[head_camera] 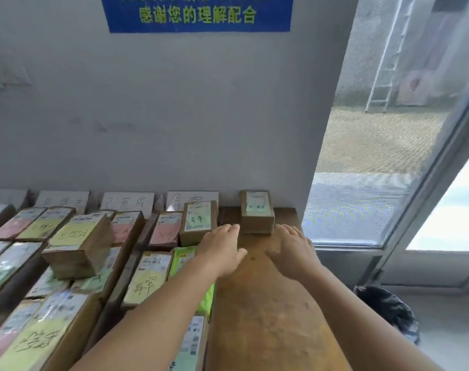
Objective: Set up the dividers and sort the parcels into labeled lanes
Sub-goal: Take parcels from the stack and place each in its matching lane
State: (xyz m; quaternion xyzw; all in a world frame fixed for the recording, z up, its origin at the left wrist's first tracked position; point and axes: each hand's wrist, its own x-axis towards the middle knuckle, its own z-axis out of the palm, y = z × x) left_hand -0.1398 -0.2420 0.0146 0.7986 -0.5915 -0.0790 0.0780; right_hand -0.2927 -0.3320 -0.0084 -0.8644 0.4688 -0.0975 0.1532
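A lone brown parcel point(257, 212) lies flat at the tabletop's point(268, 303) far right end against the wall, its long axis running away from the person, label up. Both hands reach toward it, fingers straight, gripping nothing: left hand point(222, 247) just left, right hand point(292, 247) just right. Three paper lane labels point(127, 202) lean on the wall behind the packed lanes.

Brown parcels point(257, 212) bear green labels; blue sign point(198, 12), yellow lettering.
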